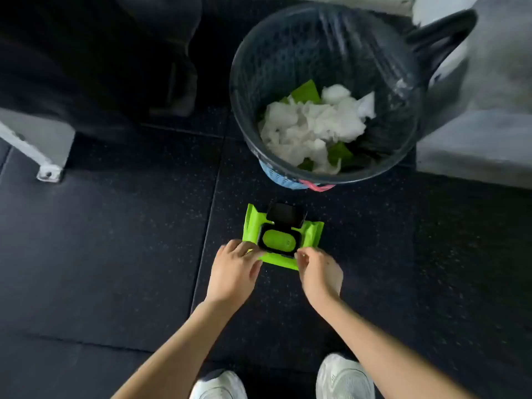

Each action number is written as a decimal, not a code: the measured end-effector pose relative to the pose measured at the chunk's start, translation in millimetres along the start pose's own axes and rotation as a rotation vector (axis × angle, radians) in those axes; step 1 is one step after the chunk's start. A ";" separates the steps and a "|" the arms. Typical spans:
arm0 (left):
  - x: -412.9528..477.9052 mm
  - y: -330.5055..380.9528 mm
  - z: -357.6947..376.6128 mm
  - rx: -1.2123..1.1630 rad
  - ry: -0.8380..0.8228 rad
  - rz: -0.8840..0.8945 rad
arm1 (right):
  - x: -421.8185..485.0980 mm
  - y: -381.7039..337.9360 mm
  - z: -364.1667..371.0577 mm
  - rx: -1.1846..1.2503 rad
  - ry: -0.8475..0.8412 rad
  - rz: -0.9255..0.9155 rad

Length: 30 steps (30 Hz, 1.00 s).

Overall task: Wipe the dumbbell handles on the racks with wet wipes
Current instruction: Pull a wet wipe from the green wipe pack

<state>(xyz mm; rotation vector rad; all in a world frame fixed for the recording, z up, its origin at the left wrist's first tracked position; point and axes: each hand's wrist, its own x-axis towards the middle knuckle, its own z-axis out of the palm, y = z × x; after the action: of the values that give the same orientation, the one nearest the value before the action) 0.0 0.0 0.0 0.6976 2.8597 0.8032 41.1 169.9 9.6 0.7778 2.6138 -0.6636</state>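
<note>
A bright green wet wipes pack (309, 233) lies on the dark rubber floor, its black flip lid (285, 214) standing open over the green seal. My left hand (234, 269) holds the pack's near left edge with curled fingers. At the near right edge of the black opening, my right hand (318, 273) pinches with its fingertips. No dumbbells or racks are in sight.
A dark mesh waste bin (244, 82) lined with clear plastic stands just beyond the pack, holding several used white wipes (311, 125) and green wrappers. A white metal frame foot (49, 174) is bolted at left. A grey ledge (475, 139) is at right. My white shoes (344, 375) are below.
</note>
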 end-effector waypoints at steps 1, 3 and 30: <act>5.2 -11.2 14.3 0.043 0.033 0.095 | 8.3 0.7 11.5 0.010 0.050 0.009; 14.9 -28.5 40.8 0.094 0.079 0.199 | 25.4 5.8 36.0 0.012 0.214 -0.064; 16.9 -21.2 84.8 -0.033 0.091 -0.083 | 32.1 6.6 47.7 0.046 0.132 -0.023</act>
<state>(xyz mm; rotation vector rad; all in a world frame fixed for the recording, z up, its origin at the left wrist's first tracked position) -6.3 31.7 -83.0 0.5484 2.9260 0.8903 27.9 163.6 -46.4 0.8322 2.7387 -0.7040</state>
